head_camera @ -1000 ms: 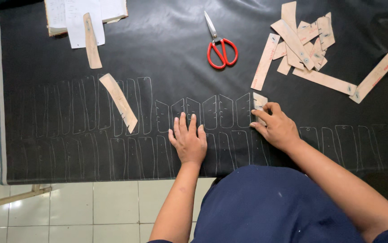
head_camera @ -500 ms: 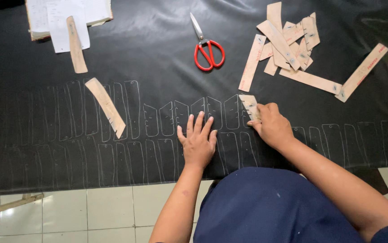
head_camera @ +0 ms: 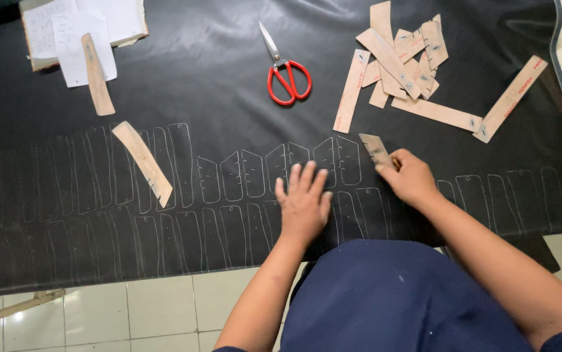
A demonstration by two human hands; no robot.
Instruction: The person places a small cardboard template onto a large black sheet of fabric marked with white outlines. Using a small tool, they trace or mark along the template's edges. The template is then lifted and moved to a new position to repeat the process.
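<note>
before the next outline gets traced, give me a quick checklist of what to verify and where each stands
1. Left hand flat on the black sheet, fingers spread: ok.
2. Right hand grips the small template, which lies on the sheet: ok.
3. Template sits past the end of the drawn outlines, not over one: ok.
4. Marking tool in the right hand: cannot tell, hidden by fingers.
5. Scissors lie well away from both hands: ok.
6. Template pile stays off the tracing row: ok.

Scissors on sheet behind left hand; template pile right of scissors; paper stack far left.
</note>
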